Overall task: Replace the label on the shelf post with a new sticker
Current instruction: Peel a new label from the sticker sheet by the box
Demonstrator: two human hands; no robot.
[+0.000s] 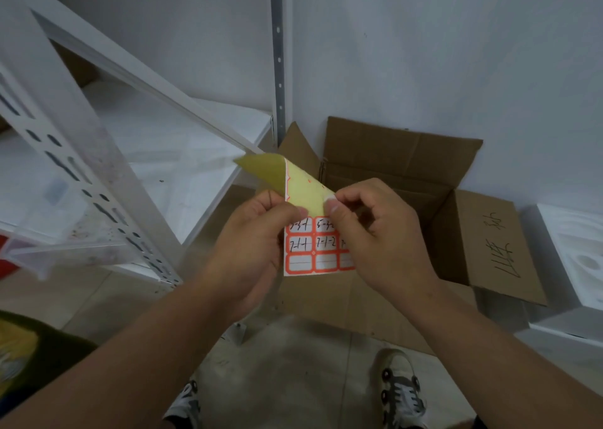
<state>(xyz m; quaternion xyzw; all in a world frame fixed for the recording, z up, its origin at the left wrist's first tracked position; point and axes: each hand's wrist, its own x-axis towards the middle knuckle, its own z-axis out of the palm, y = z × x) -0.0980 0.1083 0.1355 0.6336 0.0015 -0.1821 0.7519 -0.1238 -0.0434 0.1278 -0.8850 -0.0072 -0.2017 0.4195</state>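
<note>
**Clerk:** Head view, item one: red-bordered paper sticker sheet with yellow backing [313,233], held upright between both hands in front of the chest, above the open brown cardboard box [408,180]; left hand [251,242] pinches the sheet's left edge, thumb on its face; right hand [378,233] pinches the top right area, thumb and forefinger closed on it.

**Checker:** Risks from here?

**Clerk:** Judged only: a sticker could tear along its red border if peeled too quickly; it could curl and stick to itself or a fingertip; a wrong number could be picked, as the handwriting is small; the bent-back top could crease further.

**Checker:** Condition of the sheet?

**Clerk:** Upper part already stripped, bare yellow liner folded back and pointing up-left; two rows handwritten in black, reading roughly "7-1-1" and "7-1-2"; bottom row blank; right column hidden by the right hand.

**Checker:** Destination?

**Clerk:** White perforated metal shelf post [98,180], left of the hands, well apart; a pale patch shows on it; whether that is the old label, cannot tell.
</note>
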